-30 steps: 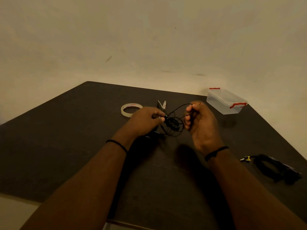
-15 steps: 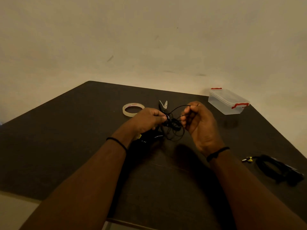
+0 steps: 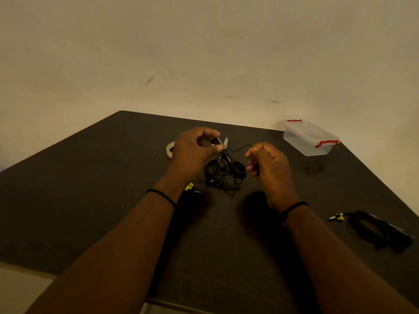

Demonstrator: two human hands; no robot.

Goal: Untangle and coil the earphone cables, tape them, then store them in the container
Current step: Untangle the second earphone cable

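Hanging between the two hands, the tangled earphone cable (image 3: 223, 174) forms a loose black knot of loops just above the middle of the dark table (image 3: 90, 200). One strand rises from the knot to the left hand (image 3: 192, 150), whose thumb and forefinger are pinched shut on the cable near a small earbud-like piece. Another strand arcs to the right hand (image 3: 269, 166), which grips it between thumb and curled fingers — both hands are closed on the same cable, with the knot sagging between them. A yellow-tagged plug (image 3: 190, 186) shows just below the left wrist, near the tangle; whether it belongs to this cable I cannot tell.

Behind the left hand lies a roll of clear tape (image 3: 169, 150), partly hidden by the knuckles, and just beside it a pair of small scissors (image 3: 225, 142) whose pale blades point away from the person. Each wrist carries a thin black band.

Farther out, at the far right corner of the table, stands the container (image 3: 310, 138) — a clear plastic box with its lid on and red clips at the ends. Near the right edge, well apart from the hands, a second earphone cable (image 3: 374, 227) lies bundled on the tabletop with a yellow tag at its near end. A plain pale wall (image 3: 204, 53) rises behind the table.
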